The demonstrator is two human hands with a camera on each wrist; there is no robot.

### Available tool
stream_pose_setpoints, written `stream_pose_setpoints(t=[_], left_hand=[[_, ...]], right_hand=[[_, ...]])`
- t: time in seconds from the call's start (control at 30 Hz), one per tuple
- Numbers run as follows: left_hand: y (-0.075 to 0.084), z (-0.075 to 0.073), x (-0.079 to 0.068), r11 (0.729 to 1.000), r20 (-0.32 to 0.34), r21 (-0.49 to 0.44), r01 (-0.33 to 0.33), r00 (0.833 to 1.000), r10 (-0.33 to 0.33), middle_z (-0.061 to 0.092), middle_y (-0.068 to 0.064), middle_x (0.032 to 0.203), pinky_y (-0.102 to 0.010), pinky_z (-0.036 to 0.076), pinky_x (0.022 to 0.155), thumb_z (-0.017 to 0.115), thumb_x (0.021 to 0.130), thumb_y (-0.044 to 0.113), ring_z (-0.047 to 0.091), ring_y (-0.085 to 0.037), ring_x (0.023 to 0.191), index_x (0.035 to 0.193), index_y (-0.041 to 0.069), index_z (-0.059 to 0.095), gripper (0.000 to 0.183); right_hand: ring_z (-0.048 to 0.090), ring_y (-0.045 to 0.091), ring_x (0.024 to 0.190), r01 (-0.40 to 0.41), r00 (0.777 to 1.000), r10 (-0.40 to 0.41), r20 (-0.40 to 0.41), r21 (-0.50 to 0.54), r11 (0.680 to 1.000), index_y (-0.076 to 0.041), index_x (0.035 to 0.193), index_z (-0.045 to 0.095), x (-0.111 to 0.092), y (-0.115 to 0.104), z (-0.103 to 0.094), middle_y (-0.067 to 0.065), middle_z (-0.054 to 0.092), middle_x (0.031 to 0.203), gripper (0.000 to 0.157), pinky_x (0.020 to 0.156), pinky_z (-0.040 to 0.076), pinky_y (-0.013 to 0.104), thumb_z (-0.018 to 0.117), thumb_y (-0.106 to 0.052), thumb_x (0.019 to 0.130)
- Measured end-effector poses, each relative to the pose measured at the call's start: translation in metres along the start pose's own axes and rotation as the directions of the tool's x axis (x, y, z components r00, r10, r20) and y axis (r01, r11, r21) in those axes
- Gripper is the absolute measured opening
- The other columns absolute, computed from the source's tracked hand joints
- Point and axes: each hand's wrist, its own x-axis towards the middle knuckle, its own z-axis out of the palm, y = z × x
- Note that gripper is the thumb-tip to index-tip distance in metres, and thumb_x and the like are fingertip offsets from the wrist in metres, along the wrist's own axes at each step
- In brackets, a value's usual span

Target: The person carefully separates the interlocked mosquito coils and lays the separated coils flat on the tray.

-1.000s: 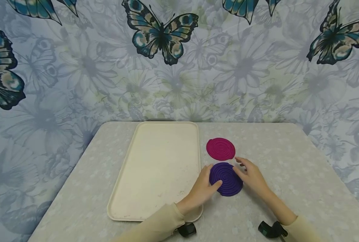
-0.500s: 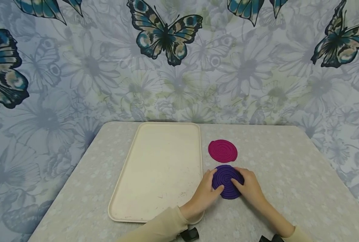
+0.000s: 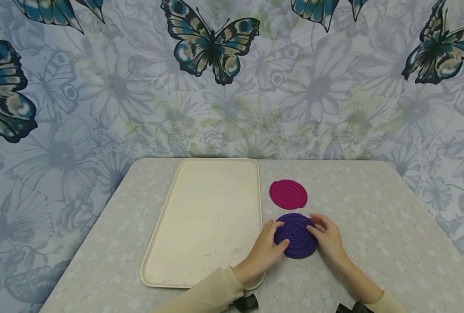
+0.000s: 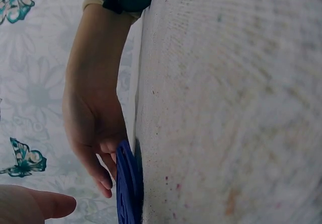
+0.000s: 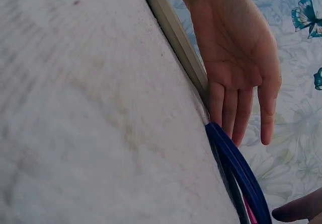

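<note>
A purple round mat with spiral ridges [image 3: 296,239] lies on the table to the right of the cream tray [image 3: 200,217]. My left hand [image 3: 264,250] is at its left side, the extended fingers along the edge and the thumb over the near rim. On the opposite side my right hand [image 3: 331,239] touches the right rim with thumb and fingertips. The right wrist view shows the mat's ridged edge [image 5: 239,158] beside the straight fingers of the left hand. A similar pink round mat [image 3: 288,194] lies just behind the purple one.
The tray stands left of the mats, and my left forearm passes over its near right corner. Black wrist cameras [image 3: 245,303] sit at both cuffs. A butterfly-patterned cloth [image 3: 232,108] hangs behind the table's far edge.
My right hand came in over the purple mat's right side, then drew back slightly so its thumb sits nearer the rim. The left hand stays at the left edge.
</note>
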Motion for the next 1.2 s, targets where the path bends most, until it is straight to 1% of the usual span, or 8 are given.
stream_pose_setpoints(t=[0.07,0.23,0.5,0.67,0.8,0.97,1.1,1.2], left_hand=[[0.0,0.0,0.0,1.0,-0.002,-0.01,0.006,1.0,-0.006,0.029,-0.027,0.151,-0.057,0.027,0.113,0.054,0.094,0.024,0.027,-0.041,0.142,0.136,0.005,0.045,0.047],[0.0,0.001,0.003,1.0,-0.029,-0.025,-0.008,1.0,0.007,0.036,-0.024,0.148,-0.056,0.029,0.113,0.053,0.094,0.023,0.03,-0.039,0.141,0.132,0.005,0.049,0.042],[0.0,-0.002,0.006,0.993,-0.112,-0.122,-0.006,0.994,-0.007,0.051,-0.019,0.135,-0.044,0.046,0.1,0.056,0.093,0.018,0.051,-0.032,0.123,0.129,0.002,0.052,0.04],[0.006,-0.019,0.013,0.981,-0.166,-0.182,-0.061,0.986,0.031,0.053,-0.018,0.132,-0.043,0.046,0.103,0.057,0.092,0.013,0.052,-0.033,0.124,0.128,0.001,0.052,0.039],[0.013,-0.04,0.027,0.976,-0.224,-0.182,-0.118,0.972,0.075,0.053,-0.018,0.132,-0.043,0.046,0.103,0.059,0.091,0.008,0.052,-0.034,0.124,0.127,0.001,0.053,0.038],[0.019,-0.067,0.048,0.968,-0.262,-0.229,-0.1,0.964,0.038,0.057,-0.021,0.128,-0.037,0.054,0.092,0.062,0.089,0.005,0.061,-0.033,0.114,0.13,0.004,0.051,0.042],[0.027,-0.088,0.063,0.924,-0.257,-0.376,-0.071,0.966,-0.03,0.067,-0.024,0.106,-0.03,0.059,0.079,0.063,0.087,0.002,0.07,-0.019,0.087,0.134,0.006,0.047,0.049],[0.031,-0.106,0.07,0.892,-0.279,-0.441,-0.098,0.96,-0.032,0.069,-0.021,0.094,-0.027,0.059,0.074,0.064,0.086,-0.001,0.068,-0.006,0.073,0.135,0.006,0.046,0.052]], right_hand=[[0.053,-0.014,0.085,-0.039,0.999,0.039,0.009,0.026,0.999,0.009,0.126,0.052,0.0,-0.001,-0.001,0.031,0.057,0.123,0.04,0.075,0.044,0.002,0.061,0.001,0.089],[0.056,-0.009,0.079,-0.029,0.999,0.029,0.019,-0.006,1.0,0.01,0.125,0.054,0.002,-0.003,-0.003,0.031,0.061,0.114,0.042,0.07,0.047,0.006,0.063,0.005,0.085],[0.06,-0.006,0.079,-0.031,0.999,0.032,0.038,-0.028,0.999,0.006,0.127,0.054,0.006,-0.006,-0.006,0.026,0.063,0.113,0.046,0.07,0.049,0.008,0.068,-0.003,0.085],[0.059,-0.007,0.085,-0.084,0.996,0.08,0.047,0.075,0.994,0.004,0.132,0.05,0.009,-0.023,-0.008,0.004,0.067,0.106,0.052,0.073,0.05,0.008,0.069,-0.009,0.086],[0.062,-0.004,0.083,-0.132,0.991,0.121,0.057,0.284,0.95,0.003,0.134,0.047,0.019,-0.045,-0.004,-0.013,0.063,0.094,0.052,0.072,0.054,0.013,0.067,-0.005,0.087],[0.066,0.0,0.077,-0.105,0.994,0.105,0.026,0.466,0.878,-0.002,0.125,0.052,0.037,-0.073,0.006,-0.01,0.062,0.092,0.041,0.067,0.056,0.015,0.065,0.001,0.086],[0.066,0.002,0.072,-0.086,0.994,0.108,-0.006,0.561,0.824,-0.012,0.112,0.058,0.051,-0.092,0.015,-0.006,0.062,0.091,0.031,0.061,0.055,0.014,0.064,0.005,0.086],[0.066,0.004,0.072,-0.082,0.994,0.106,0.0,0.635,0.768,-0.011,0.111,0.059,0.058,-0.107,0.024,-0.005,0.062,0.09,0.031,0.06,0.055,0.015,0.062,0.007,0.086]])
